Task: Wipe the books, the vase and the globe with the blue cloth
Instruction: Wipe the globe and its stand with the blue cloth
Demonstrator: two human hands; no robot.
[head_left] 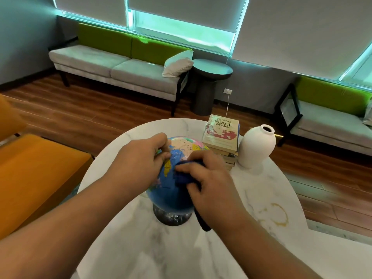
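Blue cloth (182, 174) was bunched under the right hand (209, 178), whose curled fingers pinched it and pressed it against the upper near face of the globe (171, 190). A dark tail of the cloth hung down past the sphere to the worktop (124, 238). The left hand (141, 158) gripped the globe's upper left side, fingers curled over the top and thumb on the map. The globe stood on its dark base (171, 216) near the middle of the marble worktop.

To do this step well, I judged, the left hand should turn the sphere a little at a time while the right swept the cloth in overlapping strokes, so the far side and underside got covered too. Pressure should be light, since a hard push could tip the base. The hanging tail was best gathered in, lest it drag.

Beyond the globe, the books (221, 135) lay stacked just beside the white vase (256, 146), both apart from the hands. Brownish rings (275, 216) marked the worktop to the right.
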